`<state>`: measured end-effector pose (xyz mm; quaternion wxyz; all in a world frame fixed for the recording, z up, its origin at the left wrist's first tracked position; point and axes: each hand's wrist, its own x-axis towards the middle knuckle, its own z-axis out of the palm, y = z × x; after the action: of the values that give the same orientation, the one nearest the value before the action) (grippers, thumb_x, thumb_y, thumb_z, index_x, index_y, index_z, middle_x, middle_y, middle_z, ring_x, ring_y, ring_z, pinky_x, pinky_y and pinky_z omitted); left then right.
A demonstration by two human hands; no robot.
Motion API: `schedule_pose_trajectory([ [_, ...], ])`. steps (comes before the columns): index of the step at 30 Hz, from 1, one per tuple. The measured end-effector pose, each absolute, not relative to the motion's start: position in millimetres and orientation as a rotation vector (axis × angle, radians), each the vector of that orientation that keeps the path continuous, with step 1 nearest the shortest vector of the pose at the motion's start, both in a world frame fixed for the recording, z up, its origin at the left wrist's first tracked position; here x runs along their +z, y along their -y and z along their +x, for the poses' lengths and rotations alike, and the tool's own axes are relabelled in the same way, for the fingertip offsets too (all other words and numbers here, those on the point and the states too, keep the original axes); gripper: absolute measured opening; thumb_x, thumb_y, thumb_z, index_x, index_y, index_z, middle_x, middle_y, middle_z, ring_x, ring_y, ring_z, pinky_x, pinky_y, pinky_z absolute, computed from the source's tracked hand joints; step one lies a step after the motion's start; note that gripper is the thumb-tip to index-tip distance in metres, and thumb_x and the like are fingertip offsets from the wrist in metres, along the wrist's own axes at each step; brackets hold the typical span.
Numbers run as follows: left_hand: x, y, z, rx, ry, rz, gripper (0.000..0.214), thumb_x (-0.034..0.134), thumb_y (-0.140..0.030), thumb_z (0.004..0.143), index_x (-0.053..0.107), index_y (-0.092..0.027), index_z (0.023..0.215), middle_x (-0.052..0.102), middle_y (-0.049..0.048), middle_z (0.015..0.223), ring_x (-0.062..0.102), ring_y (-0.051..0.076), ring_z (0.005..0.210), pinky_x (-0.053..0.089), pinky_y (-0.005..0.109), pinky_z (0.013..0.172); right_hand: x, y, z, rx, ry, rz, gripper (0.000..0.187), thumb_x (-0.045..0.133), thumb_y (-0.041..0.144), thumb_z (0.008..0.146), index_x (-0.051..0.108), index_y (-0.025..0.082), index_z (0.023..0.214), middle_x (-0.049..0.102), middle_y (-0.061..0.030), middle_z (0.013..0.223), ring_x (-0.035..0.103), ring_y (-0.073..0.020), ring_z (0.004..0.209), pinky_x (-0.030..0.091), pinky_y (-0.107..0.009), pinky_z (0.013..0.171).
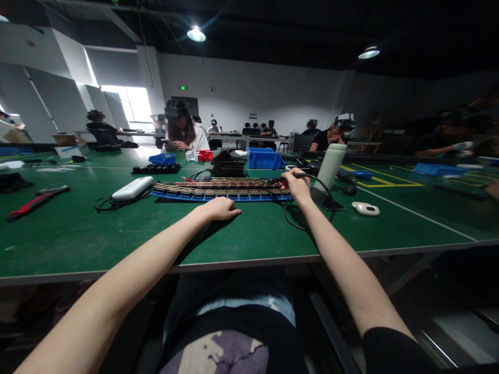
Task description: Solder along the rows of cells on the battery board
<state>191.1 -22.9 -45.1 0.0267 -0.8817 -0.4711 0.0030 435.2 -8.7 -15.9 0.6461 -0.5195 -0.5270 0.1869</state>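
Note:
My right hand [298, 185] grips a slim black soldering iron [276, 179], its tip pointing left over the right end of a blue rack [218, 197]. The rack holds long rows of thin gold and reddish strips [218, 183]. From the iron, a black cable [334, 205] loops around my wrist and down onto the table. My left hand [221, 209] rests on the green table in front of the rack, its fingers curled in and the thumb pointing right. Nothing shows in it. Fine detail at the iron's tip is too small to make out.
A pale green bottle [329, 167] stands close to my right hand, near a small white device [365, 209]. Left of the rack lie a white power bank-like case [133, 188] and red-handled pliers [38, 202]. Behind are a black stand [227, 165] and a blue bin [265, 158]. Several people sit beyond.

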Motion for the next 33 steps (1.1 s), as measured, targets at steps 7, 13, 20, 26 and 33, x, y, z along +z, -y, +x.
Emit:
schedule_pose_trajectory([
  [7,-44.2,23.7,191.5,0.01,1.474,-2.723,0.05,0.037,-0.053,0.088,0.067,-0.015,0.078,0.068,0.0111,0.078,0.063,0.021,0.07,0.038,0.026,0.058,-17.4,7.3,435.7,0.422,1.206,-1.166,0.014,0.056,0.023,0.065,0.047,0.021,0.055,0.055,0.0052,0.042,0.054,-0.014,0.04,0.042,-0.024,0.042],
  [13,-44.3,23.6,191.5,0.015,1.467,-2.719,0.051,0.036,-0.053,0.088,0.068,-0.015,0.078,0.068,0.012,0.079,0.063,0.022,0.071,0.039,0.027,0.059,-19.1,6.4,435.5,0.411,1.216,-1.135,0.015,0.055,0.023,0.066,0.047,0.021,0.054,0.054,0.006,0.041,0.054,-0.013,0.039,0.042,-0.023,0.042],
  [20,-45.7,22.4,191.0,0.006,1.46,-2.721,0.051,0.035,-0.053,0.088,0.067,-0.016,0.076,0.068,0.0114,0.078,0.063,0.022,0.07,0.038,0.027,0.059,-14.4,7.3,438.2,0.404,1.151,-1.091,0.014,0.054,0.023,0.068,0.047,0.02,0.056,0.054,0.0064,0.042,0.054,-0.0111,0.039,0.042,-0.02,0.042],
  [26,-46.5,22.2,191.0,-0.016,1.464,-2.722,0.05,0.036,-0.054,0.087,0.066,-0.016,0.074,0.068,0.0107,0.076,0.063,0.021,0.071,0.039,0.026,0.059,-9.6,7.4,445.3,0.302,1.03,-1.121,0.014,0.053,0.021,0.071,0.047,0.019,0.059,0.053,0.0071,0.043,0.054,-0.0095,0.039,0.042,-0.018,0.043],
  [33,-45.0,23.8,191.2,-0.001,1.471,-2.726,0.05,0.036,-0.053,0.088,0.067,-0.016,0.076,0.068,0.0119,0.079,0.064,0.023,0.074,0.041,0.027,0.062,-14.2,4.6,447.5,0.298,1.065,-1.206,0.014,0.054,0.023,0.071,0.047,0.019,0.059,0.053,0.0072,0.043,0.055,-0.0094,0.042,0.042,-0.018,0.045],
])
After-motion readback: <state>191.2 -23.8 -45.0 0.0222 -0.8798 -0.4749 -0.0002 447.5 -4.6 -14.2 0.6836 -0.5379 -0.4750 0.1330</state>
